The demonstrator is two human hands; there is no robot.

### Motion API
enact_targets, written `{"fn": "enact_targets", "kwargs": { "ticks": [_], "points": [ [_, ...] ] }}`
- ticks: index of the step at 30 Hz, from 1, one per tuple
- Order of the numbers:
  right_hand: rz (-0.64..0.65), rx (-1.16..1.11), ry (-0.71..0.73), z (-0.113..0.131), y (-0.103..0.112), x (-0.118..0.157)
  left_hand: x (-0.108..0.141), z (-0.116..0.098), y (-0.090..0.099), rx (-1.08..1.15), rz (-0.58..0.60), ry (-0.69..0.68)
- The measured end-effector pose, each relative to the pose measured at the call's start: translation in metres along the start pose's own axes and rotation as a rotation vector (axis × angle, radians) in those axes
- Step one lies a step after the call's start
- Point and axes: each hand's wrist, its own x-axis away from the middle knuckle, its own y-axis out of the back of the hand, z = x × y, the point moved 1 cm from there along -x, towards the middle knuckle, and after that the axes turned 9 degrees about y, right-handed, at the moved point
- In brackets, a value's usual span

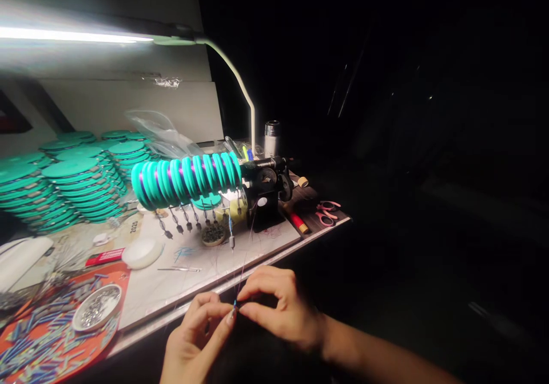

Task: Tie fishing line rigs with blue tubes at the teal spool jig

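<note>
turquoise spool row [186, 179] taken as the landmark: discs packed side by side on a shaft, carried over the bench [148, 292] by a dark machine [265, 198] at the row's right end, presumably so that anything hung from them stays off the surface. dark hanging pieces [189, 225] dangle beneath the row, spaced along it, likely to keep them from tangling.

left hand [195, 335]: in front of the row, past the bench's near edge. thumb and forefinger closed in a pinch on a small blue piece [234, 306]; the tip grip seems chosen because the piece is so little. right hand [281, 309]: just beside it, thumb and forefinger nearly together at the same spot; whether they grip the thin line [242, 266] or only steady it, cannot tell. line rises from the fingers towards the row's right end, looking fairly straight, perhaps kept taut for control.

orange tray [123, 284]: left of and nearer than the row, with slim bluish tubes and a white dish [77, 319] of shiny bits, apparently within left-hand reach. disc stacks [72, 178] stand left of the row. lamp [227, 58] arches above it, presumably to light such fine work
</note>
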Motion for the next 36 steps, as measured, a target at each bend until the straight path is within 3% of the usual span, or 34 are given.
{"fn": "enact_targets", "kwargs": {
  "ticks": [2, 4, 8, 11, 15, 36],
  "points": [
    [-0.082, -0.265, -0.254, -0.003, -0.004, 0.001, 0.0, 0.001, 0.0, 0.013, 0.011, 0.024],
    [-0.139, -0.481, -0.413, -0.005, -0.01, 0.002, 0.0, 0.002, 0.001, 0.026, 0.016, 0.035],
    [-0.211, -0.682, -0.516, -0.01, -0.019, -0.002, 0.0, 0.003, 0.002, 0.071, 0.019, 0.105],
    [-0.206, -0.699, -0.519, -0.012, -0.018, -0.005, 0.0, 0.003, 0.003, 0.087, 0.035, 0.174],
    [-0.102, -0.654, -0.471, -0.013, -0.011, -0.006, -0.001, 0.003, 0.004, 0.077, 0.043, 0.232],
    [0.291, -0.319, -0.305, 0.0, 0.009, -0.027, -0.002, 0.004, 0.004, 0.12, 0.069, 0.299]
  ]
}}
